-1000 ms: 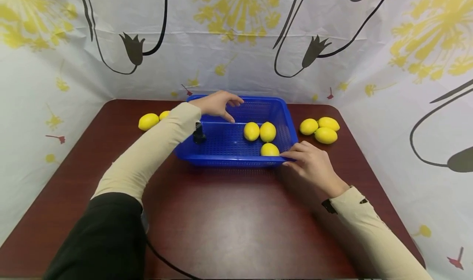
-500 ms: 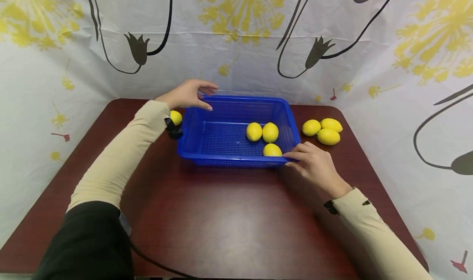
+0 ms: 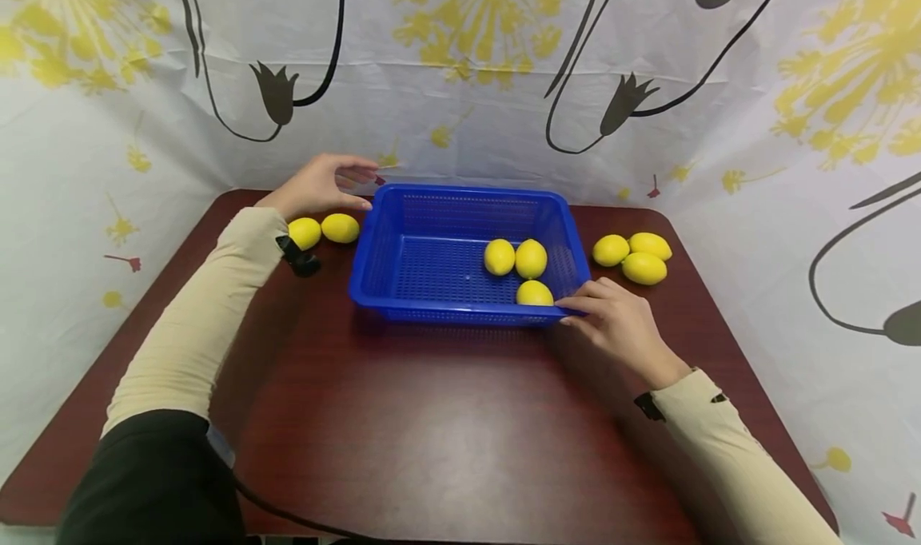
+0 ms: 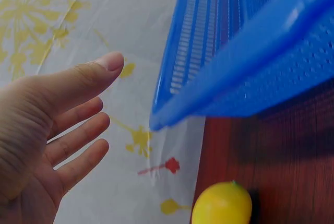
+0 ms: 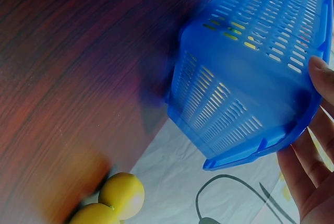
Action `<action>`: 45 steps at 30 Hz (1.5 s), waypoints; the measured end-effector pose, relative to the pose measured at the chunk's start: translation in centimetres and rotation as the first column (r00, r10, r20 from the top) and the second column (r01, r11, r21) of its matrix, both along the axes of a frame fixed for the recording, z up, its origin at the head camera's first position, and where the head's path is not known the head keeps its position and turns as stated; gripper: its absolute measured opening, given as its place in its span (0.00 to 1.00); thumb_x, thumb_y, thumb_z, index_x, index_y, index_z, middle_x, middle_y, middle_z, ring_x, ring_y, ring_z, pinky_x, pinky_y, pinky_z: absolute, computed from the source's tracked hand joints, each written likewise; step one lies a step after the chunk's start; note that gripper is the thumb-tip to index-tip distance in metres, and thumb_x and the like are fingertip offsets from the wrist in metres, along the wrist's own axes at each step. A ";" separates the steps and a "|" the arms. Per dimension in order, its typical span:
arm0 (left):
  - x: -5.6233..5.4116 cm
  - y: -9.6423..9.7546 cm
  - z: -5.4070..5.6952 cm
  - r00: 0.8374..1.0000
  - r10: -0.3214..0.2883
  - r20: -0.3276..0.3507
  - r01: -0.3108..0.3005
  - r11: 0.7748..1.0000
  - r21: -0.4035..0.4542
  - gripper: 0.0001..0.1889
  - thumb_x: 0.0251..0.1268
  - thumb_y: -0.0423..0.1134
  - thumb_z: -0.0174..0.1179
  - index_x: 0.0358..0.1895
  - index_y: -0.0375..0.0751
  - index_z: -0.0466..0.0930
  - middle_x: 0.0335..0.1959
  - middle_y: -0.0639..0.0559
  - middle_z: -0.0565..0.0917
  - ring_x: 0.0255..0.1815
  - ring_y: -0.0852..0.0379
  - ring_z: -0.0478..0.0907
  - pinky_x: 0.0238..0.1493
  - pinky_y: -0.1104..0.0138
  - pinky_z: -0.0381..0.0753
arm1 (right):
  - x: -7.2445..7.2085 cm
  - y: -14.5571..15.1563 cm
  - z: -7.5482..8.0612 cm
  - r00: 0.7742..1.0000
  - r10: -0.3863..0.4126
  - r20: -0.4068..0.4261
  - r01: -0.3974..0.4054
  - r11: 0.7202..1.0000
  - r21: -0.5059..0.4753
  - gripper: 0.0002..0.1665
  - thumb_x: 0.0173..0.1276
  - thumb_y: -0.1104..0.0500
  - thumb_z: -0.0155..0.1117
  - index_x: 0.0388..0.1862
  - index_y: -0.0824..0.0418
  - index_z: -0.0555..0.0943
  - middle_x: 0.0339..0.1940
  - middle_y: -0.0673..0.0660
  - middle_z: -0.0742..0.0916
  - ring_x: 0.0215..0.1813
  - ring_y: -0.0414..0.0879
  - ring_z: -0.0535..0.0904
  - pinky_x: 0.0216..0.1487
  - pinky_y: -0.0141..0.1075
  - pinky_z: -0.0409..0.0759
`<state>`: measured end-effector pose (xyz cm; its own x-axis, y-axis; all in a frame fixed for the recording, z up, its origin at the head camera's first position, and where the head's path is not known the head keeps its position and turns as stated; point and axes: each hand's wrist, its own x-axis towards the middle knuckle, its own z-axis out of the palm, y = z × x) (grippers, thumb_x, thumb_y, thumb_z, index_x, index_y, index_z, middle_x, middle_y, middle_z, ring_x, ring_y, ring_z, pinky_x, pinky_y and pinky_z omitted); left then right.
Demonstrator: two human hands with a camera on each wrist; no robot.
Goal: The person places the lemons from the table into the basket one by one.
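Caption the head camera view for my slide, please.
Right hand grips a blue perforated basket holding three lemons while the left hand hovers near two more lemons.

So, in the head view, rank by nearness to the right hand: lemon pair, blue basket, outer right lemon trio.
1. Blue basket: right hand grips its near right corner.
2. Lemon trio: right of basket.
3. Lemon pair: left of basket.

Pale glare on tabletop [image 3: 446,457]; soft shadows beside sleeves [image 3: 180,329]; basket rim [image 4: 237,62] blurred in left wrist view.
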<state>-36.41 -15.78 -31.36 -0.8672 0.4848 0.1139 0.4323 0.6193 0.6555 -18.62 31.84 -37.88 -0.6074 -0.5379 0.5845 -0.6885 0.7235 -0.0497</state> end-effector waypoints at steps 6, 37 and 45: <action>-0.1 -1.8 -1.3 0.999 0.049 -0.003 -0.049 0.999 0.004 0.35 0.58 0.41 0.72 0.69 0.41 0.71 0.67 0.40 0.77 0.65 0.40 0.75 0.69 0.48 0.72 | 0.2 0.1 -0.2 1.000 -0.002 0.006 0.002 1.000 -0.009 0.18 0.48 0.58 0.81 0.41 0.53 0.90 0.32 0.47 0.85 0.35 0.40 0.77 0.28 0.33 0.74; -1.3 -4.8 -6.7 0.985 0.163 0.057 -0.157 0.982 -0.105 0.31 0.61 0.42 0.70 0.67 0.37 0.73 0.66 0.35 0.77 0.65 0.38 0.74 0.68 0.44 0.71 | 0.1 0.1 -0.6 1.000 -0.001 0.007 0.001 0.999 -0.053 0.19 0.47 0.59 0.82 0.41 0.53 0.90 0.31 0.48 0.86 0.36 0.41 0.77 0.28 0.32 0.73; -1.5 -4.5 -7.5 0.986 0.160 0.043 -0.155 0.982 -0.107 0.30 0.60 0.41 0.70 0.65 0.35 0.74 0.65 0.34 0.77 0.65 0.36 0.74 0.68 0.43 0.70 | -0.1 0.1 -0.7 1.000 0.008 0.006 -0.008 0.998 -0.067 0.19 0.46 0.59 0.82 0.41 0.53 0.90 0.31 0.48 0.86 0.36 0.41 0.77 0.28 0.30 0.72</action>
